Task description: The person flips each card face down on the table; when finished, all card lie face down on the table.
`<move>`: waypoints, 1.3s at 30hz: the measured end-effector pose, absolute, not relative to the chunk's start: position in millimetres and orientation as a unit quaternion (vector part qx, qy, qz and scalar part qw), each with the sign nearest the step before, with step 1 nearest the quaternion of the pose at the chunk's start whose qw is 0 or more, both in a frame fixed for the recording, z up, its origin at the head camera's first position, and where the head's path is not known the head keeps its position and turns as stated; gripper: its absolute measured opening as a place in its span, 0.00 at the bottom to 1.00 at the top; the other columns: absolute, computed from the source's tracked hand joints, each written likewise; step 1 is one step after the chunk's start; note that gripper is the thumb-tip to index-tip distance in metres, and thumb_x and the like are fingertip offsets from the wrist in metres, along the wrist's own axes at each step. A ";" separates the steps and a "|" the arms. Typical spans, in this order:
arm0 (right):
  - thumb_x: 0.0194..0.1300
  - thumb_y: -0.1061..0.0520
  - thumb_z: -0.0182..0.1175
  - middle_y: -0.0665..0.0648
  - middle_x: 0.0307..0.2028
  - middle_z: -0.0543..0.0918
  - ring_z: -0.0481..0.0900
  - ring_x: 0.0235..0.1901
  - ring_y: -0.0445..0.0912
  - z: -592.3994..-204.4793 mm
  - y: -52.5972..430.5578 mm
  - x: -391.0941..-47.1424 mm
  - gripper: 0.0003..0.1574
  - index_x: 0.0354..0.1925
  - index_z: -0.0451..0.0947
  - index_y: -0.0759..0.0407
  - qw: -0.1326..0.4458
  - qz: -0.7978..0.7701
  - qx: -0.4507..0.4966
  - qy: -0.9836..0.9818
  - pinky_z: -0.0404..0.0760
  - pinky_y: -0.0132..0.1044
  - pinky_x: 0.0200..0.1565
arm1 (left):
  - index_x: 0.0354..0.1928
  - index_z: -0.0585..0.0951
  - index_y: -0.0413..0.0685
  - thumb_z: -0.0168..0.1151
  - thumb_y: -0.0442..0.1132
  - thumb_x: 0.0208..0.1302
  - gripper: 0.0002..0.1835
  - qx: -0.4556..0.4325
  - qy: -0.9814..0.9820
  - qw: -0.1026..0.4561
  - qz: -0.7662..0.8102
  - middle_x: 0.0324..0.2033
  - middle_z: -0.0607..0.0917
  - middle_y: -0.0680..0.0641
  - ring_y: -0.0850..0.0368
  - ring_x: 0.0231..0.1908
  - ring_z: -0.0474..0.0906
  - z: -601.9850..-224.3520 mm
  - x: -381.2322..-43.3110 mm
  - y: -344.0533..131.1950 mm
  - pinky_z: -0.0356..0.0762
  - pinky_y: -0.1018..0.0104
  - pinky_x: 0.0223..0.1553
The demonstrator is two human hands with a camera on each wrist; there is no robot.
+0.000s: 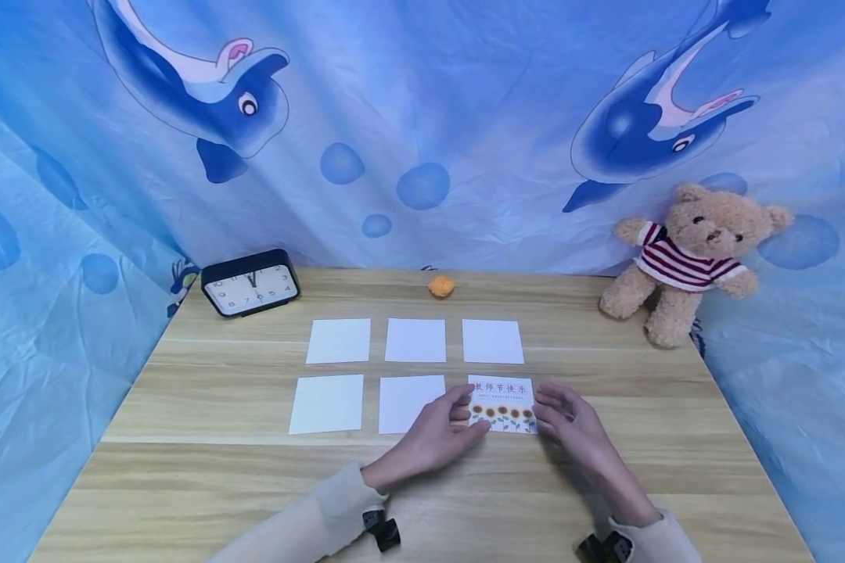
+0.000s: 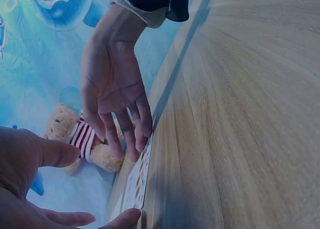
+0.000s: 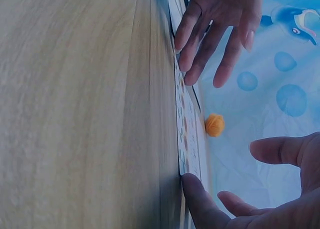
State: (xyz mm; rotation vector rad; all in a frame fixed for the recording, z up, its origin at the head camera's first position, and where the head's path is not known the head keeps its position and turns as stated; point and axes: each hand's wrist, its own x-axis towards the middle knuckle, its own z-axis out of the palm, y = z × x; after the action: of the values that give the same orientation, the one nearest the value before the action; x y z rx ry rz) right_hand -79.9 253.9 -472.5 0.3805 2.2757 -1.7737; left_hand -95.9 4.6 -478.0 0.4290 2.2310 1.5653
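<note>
A greeting card (image 1: 501,397) printed with a row of sunflowers and a line of Chinese characters lies flat on the table, at the right end of the front row. My left hand (image 1: 438,428) is at its left edge, fingers relaxed and apart, one fingertip over the card's lower left corner. On the opposite side, the relaxed fingers of my right hand (image 1: 575,428) are right at the card's right edge. Seen from the right wrist, a fingertip (image 3: 192,184) meets the card's near corner. Neither hand curls round anything.
Left of the printed card lie two blank white cards (image 1: 327,404), with three more blank cards (image 1: 415,340) in a row behind. Farther back are a black-framed clock (image 1: 250,283), a small orange ball (image 1: 441,286) and a teddy bear (image 1: 690,262) against the blue dolphin curtain (image 1: 479,94).
</note>
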 end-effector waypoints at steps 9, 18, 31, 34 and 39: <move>0.77 0.60 0.58 0.75 0.72 0.68 0.80 0.62 0.51 -475.5 255.3 -83.0 0.38 0.76 0.57 0.72 0.129 -0.629 0.140 0.754 0.87 0.32 0.55 | 0.76 0.68 0.41 0.67 0.50 0.70 0.38 0.146 0.805 0.187 0.544 0.69 0.76 0.33 0.41 0.62 0.81 -478.2 -94.0 6.9 0.88 0.56 0.57; 0.78 0.59 0.58 0.74 0.69 0.71 0.85 0.52 0.41 -472.6 259.5 -84.5 0.36 0.75 0.59 0.72 0.131 -0.649 0.144 0.735 0.88 0.30 0.52 | 0.75 0.68 0.40 0.67 0.51 0.70 0.39 0.158 0.816 0.177 0.527 0.68 0.78 0.34 0.42 0.62 0.81 -475.5 -92.5 7.9 0.85 0.52 0.60; 0.79 0.50 0.58 0.59 0.56 0.86 0.86 0.46 0.38 -460.2 263.2 -90.4 0.37 0.75 0.62 0.68 0.124 -0.656 0.131 0.733 0.89 0.31 0.49 | 0.73 0.72 0.45 0.62 0.59 0.72 0.36 0.181 0.846 0.165 0.473 0.69 0.78 0.39 0.42 0.62 0.81 -469.9 -90.4 9.5 0.83 0.53 0.62; 0.79 0.51 0.57 0.51 0.50 0.87 0.86 0.44 0.38 -458.8 260.3 -91.9 0.34 0.73 0.64 0.68 0.125 -0.661 0.129 0.729 0.89 0.31 0.49 | 0.73 0.72 0.46 0.61 0.60 0.72 0.36 0.181 0.849 0.164 0.469 0.70 0.77 0.39 0.42 0.63 0.81 -469.0 -90.1 10.3 0.82 0.52 0.63; 0.83 0.49 0.50 0.52 0.50 0.85 0.85 0.43 0.38 -457.0 253.2 -93.7 0.33 0.73 0.64 0.72 0.130 -0.670 0.119 0.721 0.89 0.31 0.47 | 0.73 0.73 0.46 0.58 0.62 0.74 0.35 0.181 0.852 0.165 0.462 0.68 0.79 0.39 0.44 0.62 0.81 -468.1 -89.7 11.9 0.81 0.52 0.63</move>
State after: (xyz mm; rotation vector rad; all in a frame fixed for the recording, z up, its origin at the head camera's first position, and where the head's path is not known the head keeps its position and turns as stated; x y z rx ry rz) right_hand -93.7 253.2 -457.0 0.3465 2.0956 -1.9458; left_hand -89.7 11.9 -468.1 0.5162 2.4292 1.3167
